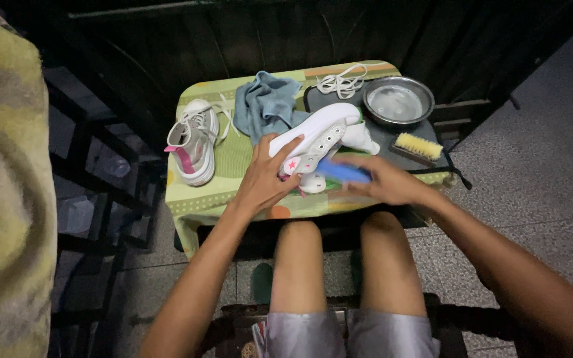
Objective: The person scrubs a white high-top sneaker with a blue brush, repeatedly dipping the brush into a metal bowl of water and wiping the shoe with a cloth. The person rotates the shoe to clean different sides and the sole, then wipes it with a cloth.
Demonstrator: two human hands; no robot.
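**Guide:** Looking down past our own knees, we saw a small table (207, 199) with a green patterned cover. Our left hand (264, 178) lay on a white high-top sneaker (319, 136) near the front edge, its fingers spread over the ankle end and pressing it down.

**Listener:** And the right hand?

**Guide:** Our right hand (382, 182) was just beside the shoe, fingers curled round a blue brush (343, 170) that touched its side. The brush was blurred, so we could not tell how the bristles met the canvas.

**Listener:** How did we judge the scrubbing should go?

**Guide:** We thought the left hand had to keep the shoe from sliding, and the strokes should stay short and run away from the eyelets.

**Listener:** What else was there?

**Guide:** A second white sneaker (193, 139) with a pink tab stood at the left, well apart. A grey-blue cloth (266, 103) lay behind the shoe. At the right rear sat a metal bowl (398, 101), with loose white laces (341, 81) beside it and a yellow-bristled scrubbing brush (418, 147) in front of it.
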